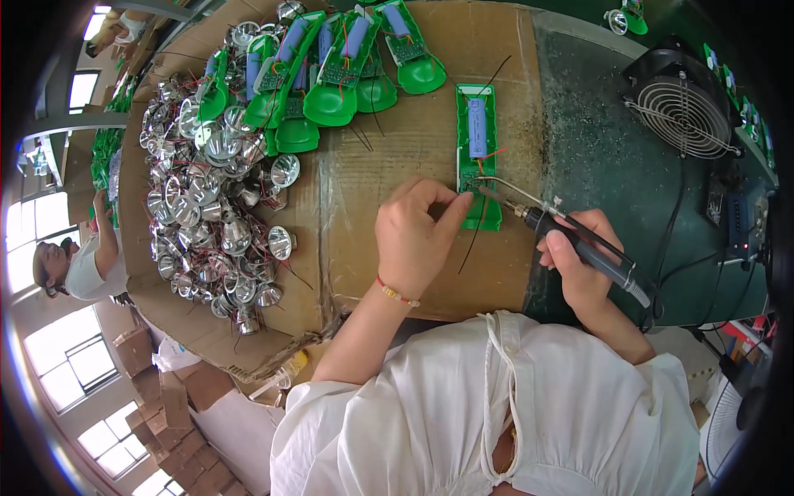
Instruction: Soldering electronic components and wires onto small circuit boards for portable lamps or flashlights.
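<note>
Head view: left hand (413,236) pins green plastic torch half-shell (479,157), right hand (579,260) grips black soldering iron (579,244) at its wiring; finished shells (331,66) stacked at desk (397,140) far edge, silver reflectors (207,182) remaining.

A green tray (479,149) lies on the cardboard sheet (397,248), between the left hand (413,240) and the right hand (579,256). Reflector cups (215,198) heap at the left, more trays (331,66) behind, a fan (682,103) at the right.
</note>
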### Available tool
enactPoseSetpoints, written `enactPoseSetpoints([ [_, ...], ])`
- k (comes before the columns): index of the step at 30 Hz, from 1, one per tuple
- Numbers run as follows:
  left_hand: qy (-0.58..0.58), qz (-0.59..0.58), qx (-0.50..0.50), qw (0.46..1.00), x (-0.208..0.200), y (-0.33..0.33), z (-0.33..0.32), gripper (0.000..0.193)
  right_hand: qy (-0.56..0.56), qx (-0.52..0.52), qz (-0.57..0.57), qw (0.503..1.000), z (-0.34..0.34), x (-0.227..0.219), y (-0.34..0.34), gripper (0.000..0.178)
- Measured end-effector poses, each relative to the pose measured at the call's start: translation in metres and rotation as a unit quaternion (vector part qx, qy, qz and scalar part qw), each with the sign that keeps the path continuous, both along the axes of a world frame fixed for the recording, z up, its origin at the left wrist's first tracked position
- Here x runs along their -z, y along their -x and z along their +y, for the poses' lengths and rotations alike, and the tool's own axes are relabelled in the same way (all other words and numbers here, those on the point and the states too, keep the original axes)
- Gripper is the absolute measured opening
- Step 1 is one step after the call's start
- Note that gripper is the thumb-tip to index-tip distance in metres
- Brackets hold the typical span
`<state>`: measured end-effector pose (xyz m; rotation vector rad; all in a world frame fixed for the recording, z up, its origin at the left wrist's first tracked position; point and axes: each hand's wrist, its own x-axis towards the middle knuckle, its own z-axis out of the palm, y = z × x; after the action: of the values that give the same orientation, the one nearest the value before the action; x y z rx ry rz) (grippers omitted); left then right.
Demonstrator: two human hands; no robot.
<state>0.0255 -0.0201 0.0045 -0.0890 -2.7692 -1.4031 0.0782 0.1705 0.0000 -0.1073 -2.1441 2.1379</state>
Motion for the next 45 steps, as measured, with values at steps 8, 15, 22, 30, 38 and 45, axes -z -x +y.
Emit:
enactPoseSetpoints([
  [8, -0.010, -0.001, 0.002, 1.000, 0.002, 0.001, 0.000, 0.015, 0.109, 0.029, -0.102, 0.988, 0.001, 0.001, 0.002, 0.013],
  [15, -0.011, 0.012, 0.005, 1.000, 0.003, 0.002, 0.000, 0.015, 0.113, 0.036, -0.073, 0.990, 0.001, 0.001, -0.004, 0.014],
  [22, 0.026, -0.007, 0.021, 0.999, -0.001, 0.001, -0.001, 0.016, 0.104, 0.042, -0.064, 0.992, 0.003, 0.001, -0.009, 0.016],
  [30, 0.061, 0.149, 0.081, 0.984, -0.003, -0.008, -0.010, 0.019, 0.110, 0.052, -0.067, 0.990, 0.008, -0.003, -0.013, 0.018],
  [38, 0.123, 0.225, 0.070, 0.964, 0.009, -0.010, -0.006, 0.015, 0.088, 0.033, -0.054, 0.994, 0.006, -0.001, -0.015, 0.017],
  [45, 0.173, 0.246, 0.087, 0.950, 0.006, -0.006, 0.000, 0.012, 0.072, 0.031, -0.030, 0.996, 0.009, 0.000, -0.014, 0.016],
])
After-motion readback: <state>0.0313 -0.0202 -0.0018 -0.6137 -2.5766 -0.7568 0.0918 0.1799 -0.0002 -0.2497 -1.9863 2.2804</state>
